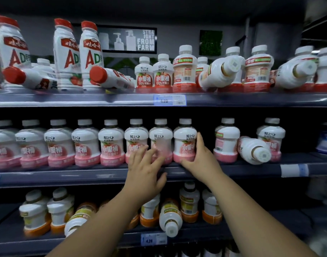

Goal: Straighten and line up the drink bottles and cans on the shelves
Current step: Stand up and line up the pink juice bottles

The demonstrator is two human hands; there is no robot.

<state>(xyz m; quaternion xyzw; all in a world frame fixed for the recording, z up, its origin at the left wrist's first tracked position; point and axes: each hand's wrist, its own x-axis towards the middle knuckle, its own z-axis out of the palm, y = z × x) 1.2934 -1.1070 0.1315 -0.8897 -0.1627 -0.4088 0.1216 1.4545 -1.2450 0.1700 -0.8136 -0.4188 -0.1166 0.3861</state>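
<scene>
A row of pink-based white bottles [110, 143] stands upright along the middle shelf [84, 176]. My right hand [199, 156] grips the lower right side of one pink bottle [184, 141] in that row. My left hand [146, 169] is spread with fingers apart in front of the neighbouring pink bottle [160, 138], its fingertips at the bottle's base. Further right, one pink bottle [254, 150] lies tipped over with its cap toward me, between two upright ones.
On the top shelf [103, 99], red-capped AD bottles [67, 52] stand, two lie toppled [107, 76], and red-based bottles [220, 71] lean over. The bottom shelf holds orange-based bottles, one [171, 217] fallen forward. Price tags [170, 100] clip to shelf edges.
</scene>
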